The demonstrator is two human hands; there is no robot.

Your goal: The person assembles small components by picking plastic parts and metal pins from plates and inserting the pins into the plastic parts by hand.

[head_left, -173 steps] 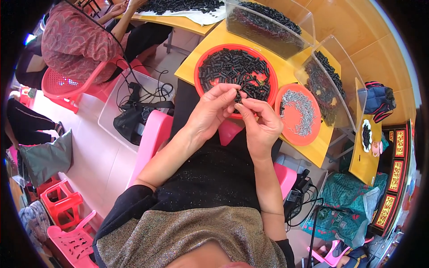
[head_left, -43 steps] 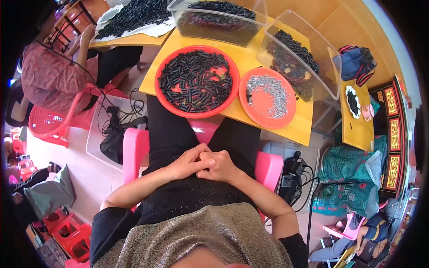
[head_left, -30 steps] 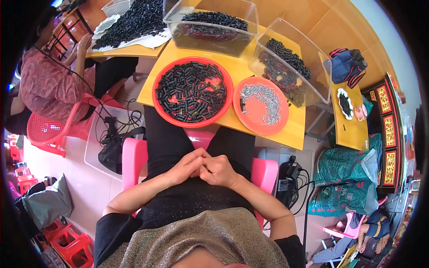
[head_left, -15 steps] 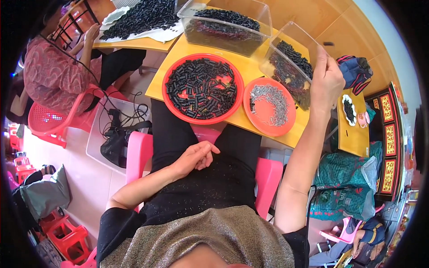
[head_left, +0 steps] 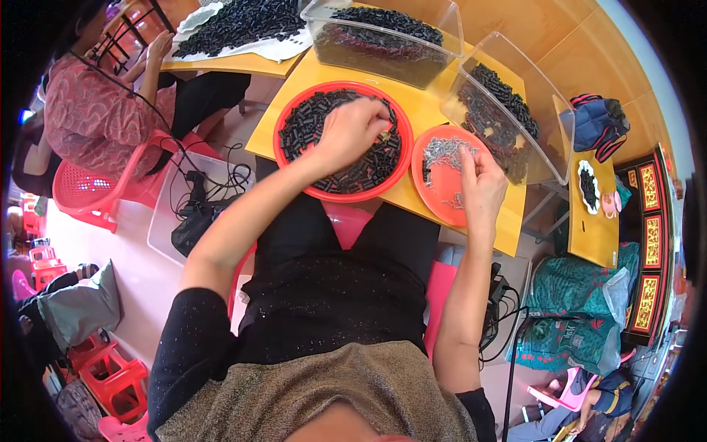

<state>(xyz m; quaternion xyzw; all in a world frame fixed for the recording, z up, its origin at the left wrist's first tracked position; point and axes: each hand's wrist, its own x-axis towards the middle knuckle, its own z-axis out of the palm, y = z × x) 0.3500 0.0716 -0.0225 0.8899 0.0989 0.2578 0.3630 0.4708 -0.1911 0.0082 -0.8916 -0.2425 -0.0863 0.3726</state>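
Observation:
Over the red basin (head_left: pixel 280 149) of short black tube pieces (head_left: pixel 300 132), my left hand (head_left: pixel 353 131) is lowered with fingers curled together. Whatever its fingertips hold, if anything, is hidden. My right hand (head_left: pixel 483 184) pinches thumb and fingers at the right side of the orange-red plate (head_left: pixel 444 180). Small silvery metal pins (head_left: pixel 444 152) lie on that plate, mostly along its far side. I cannot make out what sits in the right pinch.
Two clear plastic boxes stand behind: a long one (head_left: pixel 383 62) full of black pieces and one (head_left: pixel 545 129) at right. A person (head_left: pixel 103 121) works at the far-left table beside a heap of black pieces (head_left: pixel 247 28). Cables (head_left: pixel 236 177) hang over a bin at left.
My right hand has come back from the right-hand clear box to the plate, and its fingers are pinched. My left hand has risen from my lap into the red basin.

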